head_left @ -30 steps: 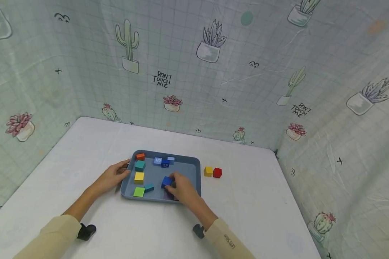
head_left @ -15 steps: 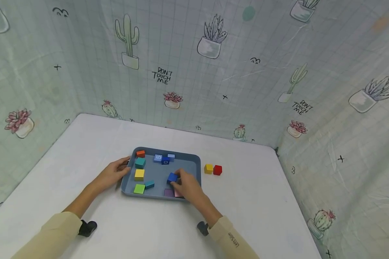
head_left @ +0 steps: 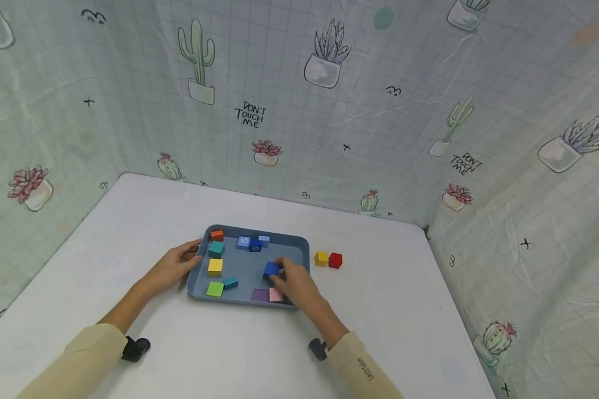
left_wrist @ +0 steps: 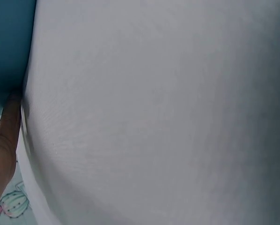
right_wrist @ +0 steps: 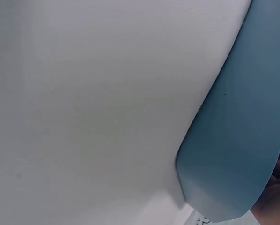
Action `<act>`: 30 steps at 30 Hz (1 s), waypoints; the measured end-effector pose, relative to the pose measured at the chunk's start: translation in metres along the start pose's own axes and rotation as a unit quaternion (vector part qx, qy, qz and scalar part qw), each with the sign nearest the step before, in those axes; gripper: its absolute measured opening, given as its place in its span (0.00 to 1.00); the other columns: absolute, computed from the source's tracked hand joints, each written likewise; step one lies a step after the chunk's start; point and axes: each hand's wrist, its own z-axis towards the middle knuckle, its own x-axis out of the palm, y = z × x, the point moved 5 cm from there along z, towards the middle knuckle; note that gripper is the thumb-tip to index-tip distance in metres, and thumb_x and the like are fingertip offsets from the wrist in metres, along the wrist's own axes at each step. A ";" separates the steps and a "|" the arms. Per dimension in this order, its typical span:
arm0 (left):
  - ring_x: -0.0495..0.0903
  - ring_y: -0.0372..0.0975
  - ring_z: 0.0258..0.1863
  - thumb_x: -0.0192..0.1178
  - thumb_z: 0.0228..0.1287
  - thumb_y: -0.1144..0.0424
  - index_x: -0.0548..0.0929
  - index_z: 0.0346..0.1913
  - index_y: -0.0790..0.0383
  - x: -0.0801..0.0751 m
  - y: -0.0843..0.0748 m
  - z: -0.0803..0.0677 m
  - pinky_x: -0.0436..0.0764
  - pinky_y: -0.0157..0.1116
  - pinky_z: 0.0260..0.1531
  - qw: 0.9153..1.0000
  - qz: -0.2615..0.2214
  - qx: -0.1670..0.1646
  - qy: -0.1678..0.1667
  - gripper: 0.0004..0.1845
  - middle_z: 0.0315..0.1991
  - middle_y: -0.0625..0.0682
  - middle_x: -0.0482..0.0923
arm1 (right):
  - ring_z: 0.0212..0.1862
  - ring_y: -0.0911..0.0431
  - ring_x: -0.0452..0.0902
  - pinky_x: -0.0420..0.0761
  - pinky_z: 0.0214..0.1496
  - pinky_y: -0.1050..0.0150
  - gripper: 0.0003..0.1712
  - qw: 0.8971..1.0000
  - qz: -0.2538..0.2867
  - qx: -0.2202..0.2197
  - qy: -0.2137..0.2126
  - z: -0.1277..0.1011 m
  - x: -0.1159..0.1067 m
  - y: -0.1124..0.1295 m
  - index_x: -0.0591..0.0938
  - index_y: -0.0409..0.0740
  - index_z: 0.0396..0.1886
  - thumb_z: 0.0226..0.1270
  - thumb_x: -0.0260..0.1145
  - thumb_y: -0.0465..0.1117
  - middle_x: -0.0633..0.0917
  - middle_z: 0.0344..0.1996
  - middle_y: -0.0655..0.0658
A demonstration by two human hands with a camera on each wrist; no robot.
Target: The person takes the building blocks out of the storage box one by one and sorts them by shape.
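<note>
A grey-blue tray (head_left: 299,247) lies on the white table and holds several coloured cubes. My right hand (head_left: 290,279) pinches a dark blue cube (head_left: 270,269) over the tray's right half. Just in front of it lie a purple cube (head_left: 260,295) and a pink cube (head_left: 275,295). My left hand (head_left: 176,266) holds the tray's left rim. Near it sit an orange cube (head_left: 217,235), a teal cube (head_left: 216,249), a yellow cube (head_left: 215,267) and a green cube (head_left: 214,288). The right wrist view shows only the tray's underside (right_wrist: 243,126) and table; the left wrist view shows a finger (left_wrist: 6,136) at the tray (left_wrist: 9,42).
A yellow cube (head_left: 321,258) and a red cube (head_left: 335,260) stand on the table right of the tray. Blue cubes (head_left: 252,244) sit at the tray's back. A small teal block (head_left: 231,282) lies by the green cube. Cactus-print cloth walls (head_left: 329,111) enclose the table.
My right hand has carried the dark blue cube back and to the right across the tray, uncovering the purple and pink cubes. The left hand has stayed at the rim.
</note>
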 end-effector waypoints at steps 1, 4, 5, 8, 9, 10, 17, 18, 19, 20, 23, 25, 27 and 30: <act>0.64 0.61 0.61 0.51 0.71 0.59 0.55 0.71 0.69 0.000 0.000 0.000 0.68 0.53 0.58 1.000 0.001 0.001 -0.001 0.32 0.66 0.71 0.58 | 0.40 0.60 0.77 0.80 0.44 0.69 0.23 1.000 0.000 -0.003 0.000 0.000 0.000 0.000 0.75 0.45 0.56 0.64 0.66 0.45 0.81 0.48 0.48; 0.64 0.61 0.61 0.51 0.71 0.58 0.55 0.71 0.69 -0.001 0.000 -0.001 0.68 0.53 0.58 1.000 0.002 -0.002 -0.001 0.32 0.65 0.71 0.59 | 0.41 0.60 0.77 0.80 0.44 0.70 0.23 1.000 0.003 -0.011 0.002 -0.002 -0.001 0.000 0.74 0.45 0.57 0.64 0.66 0.45 0.81 0.49 0.47; 0.65 0.61 0.61 0.51 0.71 0.58 0.55 0.71 0.69 -0.001 0.000 -0.002 0.68 0.53 0.58 1.000 0.001 -0.003 0.000 0.32 0.66 0.71 0.59 | 0.41 0.61 0.77 0.80 0.44 0.70 0.23 1.000 0.003 -0.014 0.003 -0.003 0.000 0.000 0.74 0.45 0.57 0.64 0.66 0.45 0.81 0.49 0.47; 0.64 0.61 0.61 0.51 0.71 0.59 0.55 0.71 0.69 0.000 -0.001 -0.003 0.67 0.53 0.58 1.000 -0.005 -0.002 0.003 0.32 0.66 0.71 0.58 | 0.41 0.61 0.78 0.80 0.43 0.71 0.23 1.000 0.005 -0.018 0.003 -0.004 -0.001 -0.001 0.74 0.46 0.57 0.64 0.66 0.45 0.81 0.49 0.48; 0.64 0.61 0.61 0.51 0.71 0.59 0.55 0.71 0.69 0.001 -0.002 -0.003 0.67 0.53 0.58 1.000 -0.006 -0.001 0.003 0.32 0.66 0.71 0.58 | 0.40 0.61 0.78 0.80 0.43 0.71 0.24 1.000 0.004 -0.019 0.000 -0.005 -0.003 -0.002 0.74 0.46 0.57 0.64 0.66 0.45 0.81 0.48 0.48; 0.64 0.61 0.61 0.51 0.71 0.59 0.55 0.71 0.69 0.001 -0.002 -0.002 0.67 0.53 0.58 1.000 -0.006 0.000 0.003 0.32 0.66 0.71 0.58 | 0.40 0.61 0.78 0.80 0.42 0.72 0.24 1.000 0.004 -0.020 -0.004 -0.005 -0.004 -0.002 0.74 0.46 0.58 0.63 0.66 0.45 0.82 0.47 0.48; 0.64 0.61 0.61 0.51 0.71 0.59 0.55 0.71 0.69 -0.001 -0.001 0.000 0.68 0.53 0.58 1.000 0.001 -0.002 0.002 0.32 0.66 0.70 0.58 | 0.38 0.60 0.77 0.80 0.36 0.74 0.25 0.999 0.005 -0.023 -0.041 -0.006 -0.022 -0.010 0.74 0.47 0.59 0.64 0.66 0.45 0.82 0.42 0.48; 0.64 0.61 0.61 0.51 0.71 0.59 0.55 0.71 0.69 -0.001 -0.001 0.000 0.67 0.53 0.58 1.000 0.001 -0.002 0.003 0.32 0.66 0.70 0.57 | 0.38 0.60 0.77 0.80 0.36 0.74 0.25 0.999 0.007 -0.021 -0.046 -0.006 -0.025 -0.011 0.74 0.47 0.59 0.64 0.66 0.45 0.82 0.41 0.48; 0.64 0.61 0.61 0.51 0.71 0.59 0.54 0.71 0.69 -0.001 -0.001 0.001 0.67 0.53 0.58 1.000 0.002 -0.002 0.004 0.32 0.66 0.71 0.57 | 0.38 0.59 0.77 0.80 0.36 0.74 0.25 0.998 0.009 -0.022 -0.052 -0.007 -0.027 -0.012 0.74 0.47 0.59 0.64 0.66 0.45 0.82 0.41 0.48; 0.64 0.61 0.61 0.51 0.71 0.59 0.54 0.71 0.69 -0.001 -0.001 0.001 0.67 0.53 0.58 1.000 0.002 -0.002 0.005 0.32 0.66 0.71 0.57 | 0.38 0.59 0.77 0.80 0.36 0.74 0.25 0.998 0.009 -0.021 -0.057 -0.008 -0.029 -0.014 0.74 0.47 0.59 0.64 0.66 0.45 0.81 0.41 0.49; 0.64 0.61 0.61 0.51 0.71 0.58 0.54 0.71 0.69 -0.001 0.000 0.002 0.67 0.54 0.58 1.000 0.002 -0.004 0.005 0.33 0.66 0.71 0.57 | 0.38 0.60 0.76 0.79 0.36 0.74 0.25 0.998 0.008 -0.018 -0.066 -0.011 -0.034 -0.020 0.74 0.48 0.60 0.63 0.67 0.44 0.81 0.42 0.49; 0.64 0.61 0.61 0.51 0.71 0.58 0.54 0.71 0.69 -0.001 -0.001 0.002 0.67 0.53 0.58 1.000 0.002 -0.006 0.005 0.33 0.66 0.70 0.57 | 0.38 0.60 0.75 0.79 0.36 0.75 0.26 0.997 0.005 -0.016 -0.070 -0.014 -0.037 -0.024 0.74 0.47 0.60 0.63 0.67 0.44 0.81 0.43 0.49; 0.65 0.60 0.61 0.51 0.71 0.58 0.54 0.72 0.68 -0.001 -0.001 0.001 0.67 0.53 0.58 1.000 0.001 -0.008 0.004 0.32 0.66 0.70 0.57 | 0.38 0.60 0.75 0.78 0.36 0.75 0.26 0.997 0.003 -0.016 -0.074 -0.017 -0.040 -0.029 0.74 0.47 0.60 0.63 0.67 0.44 0.81 0.42 0.49; 0.65 0.60 0.61 0.51 0.71 0.58 0.54 0.72 0.68 -0.001 -0.002 0.001 0.67 0.53 0.59 1.000 -0.002 -0.011 0.002 0.32 0.66 0.70 0.58 | 0.37 0.61 0.75 0.78 0.35 0.75 0.25 0.996 0.003 -0.021 -0.087 -0.020 -0.048 -0.035 0.75 0.47 0.60 0.63 0.67 0.43 0.81 0.43 0.50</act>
